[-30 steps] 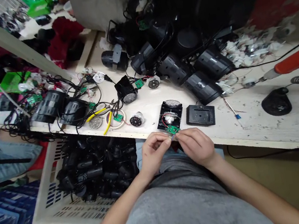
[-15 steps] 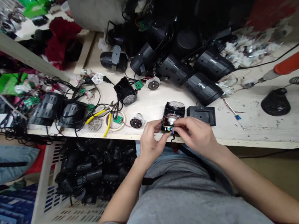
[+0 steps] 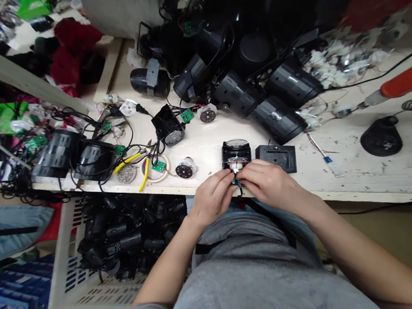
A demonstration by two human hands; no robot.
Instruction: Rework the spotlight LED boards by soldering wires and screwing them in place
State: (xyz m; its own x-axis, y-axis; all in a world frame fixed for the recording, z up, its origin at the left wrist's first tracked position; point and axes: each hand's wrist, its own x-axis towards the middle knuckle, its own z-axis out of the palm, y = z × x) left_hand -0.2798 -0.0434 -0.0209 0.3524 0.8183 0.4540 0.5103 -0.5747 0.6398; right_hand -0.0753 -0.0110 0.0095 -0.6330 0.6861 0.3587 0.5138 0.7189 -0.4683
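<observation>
An open black plastic housing (image 3: 237,151) with a silvery, dotted round plate and inner parts lies at the table's front edge. At its near end, the fingertips of both hands come together over thin wires (image 3: 239,186) and a bit of green circuit board. My left hand (image 3: 214,197) is closed there from the left; its fingertips hide what they pinch. My right hand (image 3: 271,181) pinches the wires from the right. Just beyond my right hand lies a flat black rectangular cover (image 3: 277,158). Left of the housing sits a small round motor-like part (image 3: 185,167).
Yellow-handled pliers (image 3: 143,174) and a green circuit board (image 3: 159,166) lie to the left. Several black cylindrical housings (image 3: 278,118) are heaped behind. An orange-handled tool (image 3: 410,77) reaches in from the right. Below the table, a white basket (image 3: 61,287) holds black parts.
My left hand has shifted from the housing's left side to its near end, its fingertips now meeting my right hand's. The housing sits straighter. The view has shifted slightly.
</observation>
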